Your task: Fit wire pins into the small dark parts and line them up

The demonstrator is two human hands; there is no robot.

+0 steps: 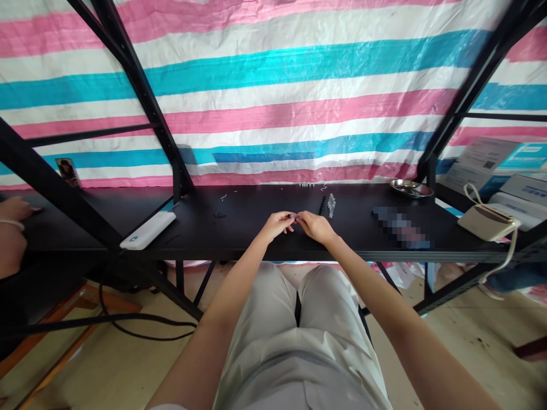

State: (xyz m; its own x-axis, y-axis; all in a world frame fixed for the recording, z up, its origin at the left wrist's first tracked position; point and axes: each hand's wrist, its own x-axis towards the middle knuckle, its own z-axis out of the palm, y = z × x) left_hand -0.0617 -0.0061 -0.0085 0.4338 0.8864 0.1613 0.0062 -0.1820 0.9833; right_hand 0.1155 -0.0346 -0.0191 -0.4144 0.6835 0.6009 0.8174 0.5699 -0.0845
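My left hand and my right hand meet over the front middle of the black table. Their fingertips are pinched together around a tiny dark item that I cannot make out. Just beyond my right hand lie a thin black stick and a small clear piece. A row of small silvery pins lies near the table's far edge.
A white power bank lies at the left, a metal dish at the far right, a white pouch with a cord and boxes beyond. Black frame struts cross both sides. Another person's hand rests at far left.
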